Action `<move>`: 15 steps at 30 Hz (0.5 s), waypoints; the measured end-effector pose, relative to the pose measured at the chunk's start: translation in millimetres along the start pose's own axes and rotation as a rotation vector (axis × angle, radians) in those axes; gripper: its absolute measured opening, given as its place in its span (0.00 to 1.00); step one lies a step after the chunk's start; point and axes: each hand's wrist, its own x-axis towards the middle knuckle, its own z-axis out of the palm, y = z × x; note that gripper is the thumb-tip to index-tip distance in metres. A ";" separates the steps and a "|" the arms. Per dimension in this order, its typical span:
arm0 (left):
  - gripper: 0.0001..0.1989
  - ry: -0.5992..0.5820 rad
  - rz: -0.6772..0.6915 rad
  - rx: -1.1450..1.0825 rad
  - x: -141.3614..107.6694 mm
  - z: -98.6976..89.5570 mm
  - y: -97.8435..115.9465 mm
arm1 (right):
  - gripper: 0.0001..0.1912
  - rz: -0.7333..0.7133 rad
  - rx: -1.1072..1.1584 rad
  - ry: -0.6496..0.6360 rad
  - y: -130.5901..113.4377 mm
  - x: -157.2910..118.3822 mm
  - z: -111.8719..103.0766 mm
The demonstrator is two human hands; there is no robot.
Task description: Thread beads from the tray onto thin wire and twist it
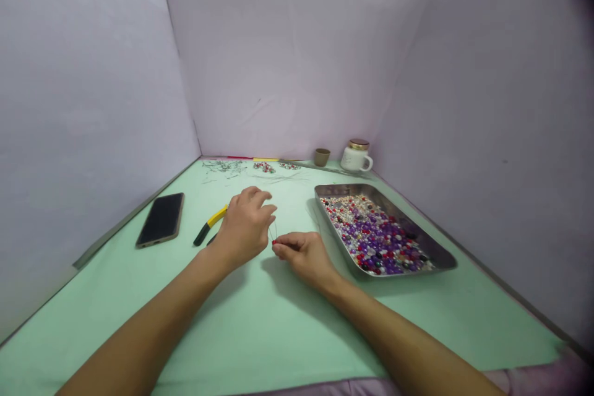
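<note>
Between my hands a thin wire point(275, 229) stands up in a narrow loop, with a small red bead point(274, 242) at its lower end. My right hand point(301, 253) pinches the red bead between thumb and forefinger. Close to the wire on the left is my left hand point(248, 223), raised over the table, its fingers curled but apart at the tips; whether the wire touches them is too fine to tell. Yellow and black pliers point(211, 224) lie partly hidden behind my left hand.
A metal tray point(338, 247) of mixed beads lies at the right. On the left is a phone point(161, 219). Wire pieces point(225, 166), beaded pieces point(264, 167), a small brown cup point(322, 157) and a lidded white mug point(355, 158) stand or lie along the back wall.
</note>
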 end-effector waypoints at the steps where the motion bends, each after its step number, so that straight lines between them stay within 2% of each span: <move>1: 0.08 -0.055 0.011 0.012 0.7 0.5 -2.9 | 0.10 0.003 -0.011 -0.002 2.0 0.1 0.8; 4: 0.09 -0.167 -0.017 -0.009 1.3 0.3 -10.2 | 0.09 0.043 0.020 -0.015 6.2 1.1 2.6; 7: 0.07 -0.164 -0.096 -0.108 -0.1 0.2 -13.2 | 0.09 0.089 0.104 -0.024 6.5 2.0 2.5; 8: 0.08 -0.139 -0.149 -0.160 -0.8 0.7 -13.6 | 0.09 0.101 0.132 -0.024 5.7 2.2 2.1; 11: 0.20 -0.055 -0.382 -0.300 -2.3 4.1 -13.7 | 0.08 0.115 0.192 -0.013 2.0 2.8 1.0; 13: 0.18 -0.047 -0.525 -0.354 -2.2 6.5 -13.0 | 0.08 0.123 0.227 0.002 -0.8 3.2 0.5; 15: 0.13 -0.059 -0.606 -0.417 -1.2 7.9 -12.0 | 0.08 0.137 0.255 0.014 -2.9 3.3 0.1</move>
